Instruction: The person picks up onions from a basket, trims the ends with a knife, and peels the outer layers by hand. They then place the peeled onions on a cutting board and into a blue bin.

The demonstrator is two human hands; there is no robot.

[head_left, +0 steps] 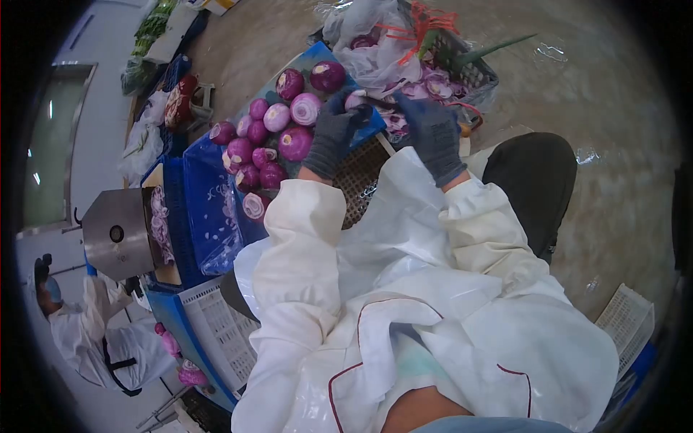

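Both of my hands wear dark grey gloves and work close together at the near edge of a blue board (375, 128). My left hand (330, 137) is closed around a red onion (354, 100), whose pale top shows past the fingers. My right hand (433, 133) is closed on a slim dark knife (382, 102); its blade is hard to make out against the onion. To the left of my left hand lie several peeled red onions (295, 143) on the board. Beyond my right hand, a basket (480, 76) holds onion skins (437, 85), a clear plastic bag and orange-red string.
A blue plastic-lined crate (209, 184) stands at the left, beside a metal machine (119, 232) with sliced onion. Under my hands is a brown crate (359, 184). A co-worker (101, 325) stands at the far left. A white crate (626, 325) sits at the right on wet floor.
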